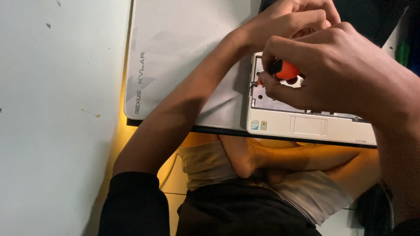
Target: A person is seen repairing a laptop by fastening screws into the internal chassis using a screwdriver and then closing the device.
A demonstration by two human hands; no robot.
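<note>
My right hand point(345, 70) is shut on the orange handle of a screwdriver point(287, 70), which points down into the open keyboard bay of a white laptop point(271, 121). The tool's tip is hidden by my fingers. My left hand point(293, 19) reaches across from the lower left and sits just above the right one, over the laptop's upper part. Its fingers are curled, and what they touch is hidden. The laptop's touchpad point(307, 125) and small stickers face me at its near edge.
The laptop lies partly on a large pale grey desk mat point(175, 43). A white surface point(57, 109) fills the left side. My crossed legs point(262, 159) lie below the laptop's near edge. A green object point(402, 52) shows at the right edge.
</note>
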